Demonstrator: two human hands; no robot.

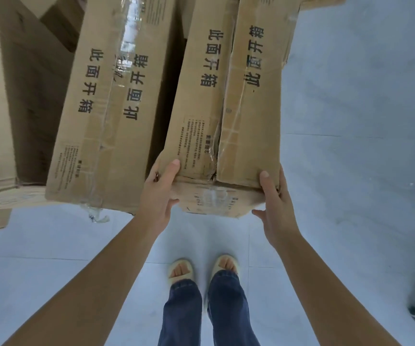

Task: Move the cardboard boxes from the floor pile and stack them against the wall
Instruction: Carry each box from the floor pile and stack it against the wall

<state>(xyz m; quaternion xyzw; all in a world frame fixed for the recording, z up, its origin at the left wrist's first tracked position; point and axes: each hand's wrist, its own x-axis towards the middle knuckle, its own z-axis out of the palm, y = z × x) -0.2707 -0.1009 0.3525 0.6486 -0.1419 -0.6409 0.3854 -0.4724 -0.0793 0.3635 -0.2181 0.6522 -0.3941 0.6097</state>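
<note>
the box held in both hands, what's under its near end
Under the near end of the held box is pale floor and the person's sandalled feet. The left hand and right hand grip its corners. What lies under its far end is hidden.

Tan cardboard boxes with black print, pale grey floor, blue jeans, cream sandals.

Single view only, head-worn wide-angle camera. Looks steeply down and slightly forward along wearer's own arms. Feet at lower centre, almost directly beneath lens. Tiled floor fills right side and bottom. Cardboard boxes close, filling upper left and upper centre. Strong wide-angle stretch at edges.
</note>
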